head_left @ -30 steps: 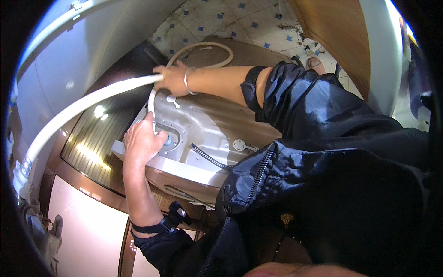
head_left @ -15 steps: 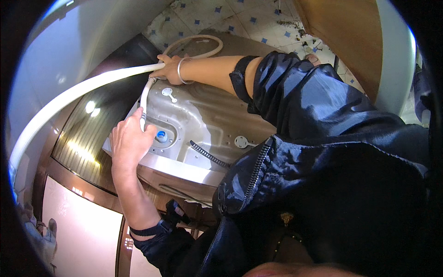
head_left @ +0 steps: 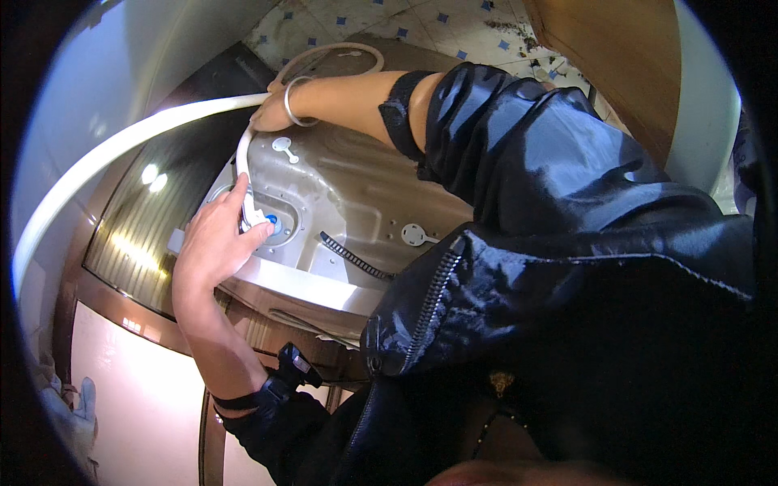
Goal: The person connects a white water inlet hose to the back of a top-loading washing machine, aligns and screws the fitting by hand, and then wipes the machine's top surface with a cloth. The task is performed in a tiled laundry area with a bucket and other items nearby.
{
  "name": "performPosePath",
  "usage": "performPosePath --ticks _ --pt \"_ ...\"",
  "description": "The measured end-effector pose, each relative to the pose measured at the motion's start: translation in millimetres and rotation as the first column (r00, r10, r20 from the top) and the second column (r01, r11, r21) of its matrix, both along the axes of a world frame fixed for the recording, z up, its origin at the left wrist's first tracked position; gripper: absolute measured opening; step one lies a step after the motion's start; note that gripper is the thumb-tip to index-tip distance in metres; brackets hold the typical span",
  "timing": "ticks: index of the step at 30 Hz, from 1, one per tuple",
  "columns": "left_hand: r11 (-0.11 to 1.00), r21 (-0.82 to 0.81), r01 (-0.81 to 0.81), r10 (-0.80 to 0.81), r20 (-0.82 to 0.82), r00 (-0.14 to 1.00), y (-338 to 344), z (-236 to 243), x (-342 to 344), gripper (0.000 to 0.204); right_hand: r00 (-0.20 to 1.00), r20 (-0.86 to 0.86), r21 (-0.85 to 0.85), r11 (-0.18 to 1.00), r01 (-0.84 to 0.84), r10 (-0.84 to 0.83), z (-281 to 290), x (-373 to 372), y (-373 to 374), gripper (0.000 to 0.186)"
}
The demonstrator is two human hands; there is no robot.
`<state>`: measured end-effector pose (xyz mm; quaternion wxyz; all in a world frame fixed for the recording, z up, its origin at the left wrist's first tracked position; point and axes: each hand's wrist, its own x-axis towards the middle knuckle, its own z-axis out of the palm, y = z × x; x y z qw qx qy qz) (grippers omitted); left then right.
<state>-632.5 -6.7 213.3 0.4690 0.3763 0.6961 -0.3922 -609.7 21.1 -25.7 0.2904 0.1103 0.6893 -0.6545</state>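
A long white hose [head_left: 146,130] arcs in from the left and loops beyond my hands. My right hand [head_left: 271,115] is closed round it near the bend, with most of its fingers hidden. My left hand [head_left: 215,239] pinches the hose's near end, index finger along it and thumb at the white end fitting [head_left: 253,215]. That fitting is right beside a blue-centred round port [head_left: 272,220] in an oval recess of the metal panel [head_left: 365,178]; whether the two touch I cannot tell.
A black ribbed strip [head_left: 356,257] and white keyhole-shaped pieces [head_left: 282,147] are on the panel. A dark glossy ribbed surface [head_left: 138,235] lies to the left. Tiled floor [head_left: 421,28] with dark debris shows beyond, beside a brown board [head_left: 608,57].
My left hand has brought the hose's end fitting to the blue port, with the thumb now at it. The right hand keeps its hold on the hose. The whole view has shifted slightly.
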Motion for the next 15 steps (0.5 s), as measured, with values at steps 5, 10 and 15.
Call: performPosePath --ticks 5,10,15 --pt "0.975 0.045 -0.217 0.216 0.014 0.976 0 2 2 0.053 0.998 0.019 0.010 0.998 0.068 -0.068 6 6 -4 0.092" --pt "0.975 0.083 -0.205 0.199 0.074 0.977 -6 -2 5 0.043 0.987 0.092 -0.043 0.989 0.139 -0.134 11 8 -7 0.102" --pt "0.988 0.122 -0.096 0.081 0.127 0.989 -10 -13 5 0.038 0.978 0.137 -0.066 0.984 0.164 -0.154 11 5 -9 0.101"
